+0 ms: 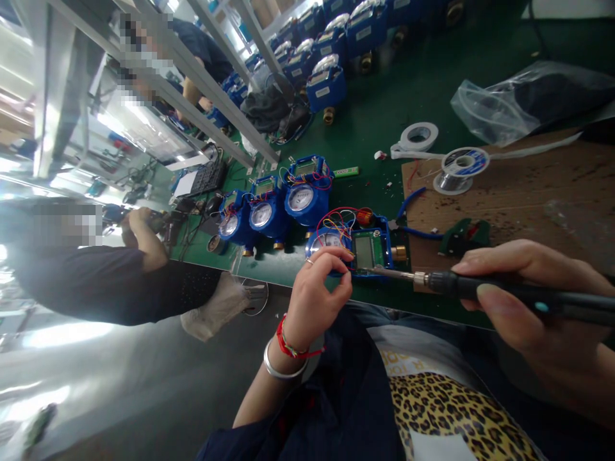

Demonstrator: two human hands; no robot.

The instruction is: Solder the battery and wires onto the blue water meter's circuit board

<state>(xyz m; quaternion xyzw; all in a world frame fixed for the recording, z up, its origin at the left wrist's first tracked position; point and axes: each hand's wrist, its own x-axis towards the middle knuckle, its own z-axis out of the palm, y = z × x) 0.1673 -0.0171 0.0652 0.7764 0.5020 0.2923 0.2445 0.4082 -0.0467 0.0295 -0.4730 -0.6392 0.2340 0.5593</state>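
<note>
My right hand grips the black handle of a soldering iron. The iron's metal tip lies at the near edge of a small green circuit board with a grey display. That board sits in the open box of a blue water meter, with a brass fitting on its right end. Thumb and fingers of my left hand pinch a thin wire at the board's left edge, over the round dial. Loose coloured wires arch above the meter, beside an orange cylindrical part.
Three wired blue meters stand to the left, with more meters behind. A solder spool, white tape roll and green tool lie right, around a brown board. Another person works at left beyond metal posts.
</note>
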